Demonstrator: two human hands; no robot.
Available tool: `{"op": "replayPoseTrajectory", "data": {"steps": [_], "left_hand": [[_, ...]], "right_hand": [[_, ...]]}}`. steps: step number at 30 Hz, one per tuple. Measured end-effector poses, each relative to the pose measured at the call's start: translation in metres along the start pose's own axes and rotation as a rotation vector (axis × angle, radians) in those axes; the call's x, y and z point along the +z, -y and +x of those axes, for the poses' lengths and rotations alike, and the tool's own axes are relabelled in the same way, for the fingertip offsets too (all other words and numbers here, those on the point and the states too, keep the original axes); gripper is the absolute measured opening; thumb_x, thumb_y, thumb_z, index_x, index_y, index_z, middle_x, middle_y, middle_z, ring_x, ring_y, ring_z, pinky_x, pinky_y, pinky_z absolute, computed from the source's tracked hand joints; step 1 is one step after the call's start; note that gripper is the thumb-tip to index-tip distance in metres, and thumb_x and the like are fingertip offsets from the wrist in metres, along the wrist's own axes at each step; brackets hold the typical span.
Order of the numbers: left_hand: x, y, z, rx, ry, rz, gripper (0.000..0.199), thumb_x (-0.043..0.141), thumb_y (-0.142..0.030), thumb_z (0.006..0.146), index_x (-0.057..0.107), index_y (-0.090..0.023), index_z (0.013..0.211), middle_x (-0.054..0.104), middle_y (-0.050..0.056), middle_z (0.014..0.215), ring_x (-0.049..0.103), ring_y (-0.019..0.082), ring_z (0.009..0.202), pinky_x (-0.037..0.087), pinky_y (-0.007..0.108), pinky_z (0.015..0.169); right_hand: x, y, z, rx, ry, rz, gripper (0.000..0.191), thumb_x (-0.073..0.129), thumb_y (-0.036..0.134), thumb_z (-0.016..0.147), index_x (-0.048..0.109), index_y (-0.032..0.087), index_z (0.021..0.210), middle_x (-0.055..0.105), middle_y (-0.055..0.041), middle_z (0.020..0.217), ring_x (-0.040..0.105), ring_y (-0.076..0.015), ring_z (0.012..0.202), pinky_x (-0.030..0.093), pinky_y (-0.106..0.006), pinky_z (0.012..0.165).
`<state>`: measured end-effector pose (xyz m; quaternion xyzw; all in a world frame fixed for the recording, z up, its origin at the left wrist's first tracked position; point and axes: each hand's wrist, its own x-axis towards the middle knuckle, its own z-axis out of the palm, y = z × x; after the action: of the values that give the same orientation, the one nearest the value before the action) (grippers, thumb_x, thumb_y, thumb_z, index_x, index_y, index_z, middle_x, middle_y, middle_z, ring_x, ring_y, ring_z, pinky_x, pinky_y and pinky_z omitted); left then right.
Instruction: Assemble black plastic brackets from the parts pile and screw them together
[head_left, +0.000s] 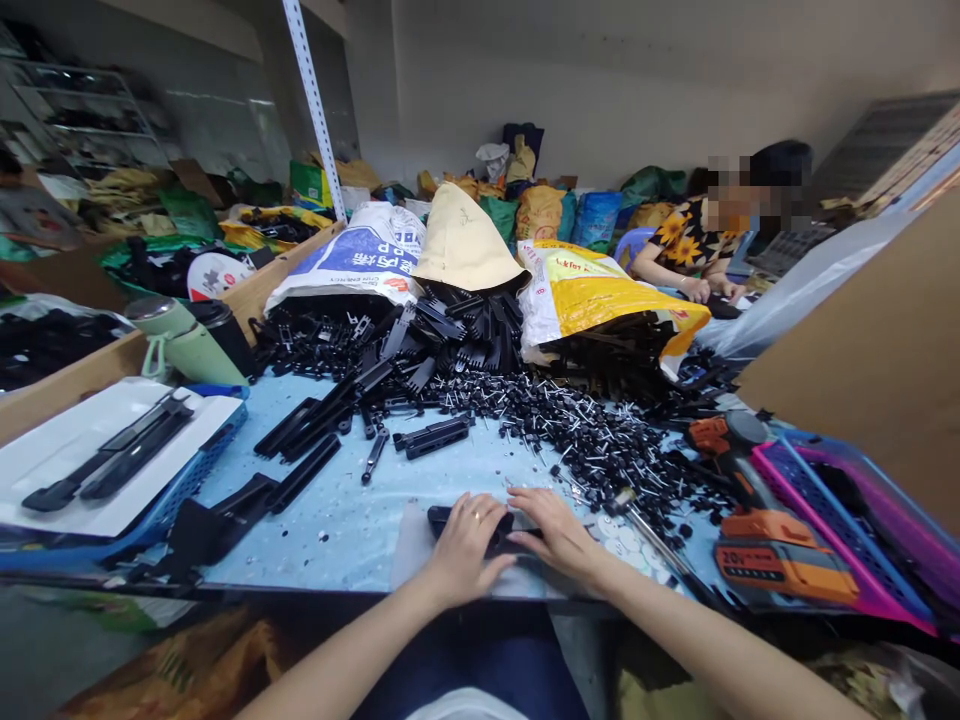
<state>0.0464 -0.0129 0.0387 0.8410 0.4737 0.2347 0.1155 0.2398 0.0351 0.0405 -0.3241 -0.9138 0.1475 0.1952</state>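
My left hand (471, 545) rests over a long black plastic part (441, 517) at the front edge of the blue-covered table (360, 540), its fingers curled onto the part. Just beside it, my right hand (553, 535) holds the same part from the right, thumb and fingers on its top. Both hands partly hide the part. Beyond them lie an assembled black piece (433, 437) and a small black piece (376, 456). Black parts with metal pins (592, 435) are heaped behind and right of my right hand.
An orange cordless drill (780, 555) and a hammer (652, 540) lie right, near a pink basket (817, 540). Left are a white tray (112, 480), a green bottle (187, 340) and long black parts (304, 472). Open sacks (465, 240) stand behind. A person (690, 250) sits back right.
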Motion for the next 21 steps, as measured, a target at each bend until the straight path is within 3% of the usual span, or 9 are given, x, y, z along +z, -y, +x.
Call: {"op": "replayPoseTrajectory", "data": {"steps": [3, 6, 9, 15, 21], "left_hand": [[-0.004, -0.003, -0.025, -0.225, -0.113, 0.133, 0.025, 0.039, -0.032, 0.083, 0.058, -0.018, 0.088, 0.061, 0.009, 0.086, 0.054, 0.023, 0.088, 0.039, 0.038, 0.08], [-0.007, -0.003, -0.04, -0.544, -0.044, 0.228, 0.029, 0.04, -0.037, 0.082, 0.058, -0.019, 0.068, 0.06, 0.006, 0.066, 0.057, 0.021, 0.07, 0.041, 0.032, 0.063], [-0.005, -0.004, -0.038, -0.716, 0.047, 0.208, 0.026, 0.044, -0.036, 0.079, 0.061, -0.019, 0.07, 0.064, 0.005, 0.069, 0.06, 0.02, 0.068, 0.039, 0.028, 0.06], [0.004, -0.008, -0.019, -0.839, 0.1, 0.15, 0.027, 0.039, -0.024, 0.081, 0.065, -0.016, 0.078, 0.067, 0.01, 0.073, 0.063, 0.021, 0.071, 0.038, 0.027, 0.06], [0.002, -0.006, -0.019, -0.828, 0.088, 0.147, 0.028, 0.041, -0.029, 0.081, 0.066, -0.018, 0.075, 0.067, 0.01, 0.073, 0.063, 0.022, 0.071, 0.039, 0.028, 0.06]], "right_hand": [[0.012, 0.024, 0.028, -0.057, -0.065, 0.012, 0.04, 0.041, 0.036, 0.088, 0.04, 0.019, 0.125, 0.047, -0.0116, 0.125, 0.044, -0.0208, 0.11, 0.037, -0.038, 0.091], [0.029, 0.044, 0.048, -0.084, 0.014, 0.005, 0.042, 0.032, 0.036, 0.091, 0.035, 0.022, 0.13, 0.039, -0.0091, 0.132, 0.045, -0.0199, 0.108, 0.039, -0.035, 0.089], [0.037, 0.052, 0.056, -0.076, 0.064, 0.005, 0.044, 0.029, 0.04, 0.091, 0.034, 0.024, 0.132, 0.036, -0.0074, 0.135, 0.047, -0.02, 0.106, 0.041, -0.033, 0.087], [0.039, 0.054, 0.058, -0.039, 0.069, 0.063, 0.042, 0.031, 0.037, 0.091, 0.036, 0.024, 0.131, 0.051, -0.0054, 0.118, 0.045, -0.02, 0.098, 0.039, -0.035, 0.086], [0.044, 0.057, 0.064, 0.064, 0.095, 0.006, 0.038, 0.034, 0.036, 0.09, 0.044, 0.026, 0.125, 0.054, -0.0071, 0.107, 0.047, -0.0201, 0.092, 0.041, -0.035, 0.081]]}}
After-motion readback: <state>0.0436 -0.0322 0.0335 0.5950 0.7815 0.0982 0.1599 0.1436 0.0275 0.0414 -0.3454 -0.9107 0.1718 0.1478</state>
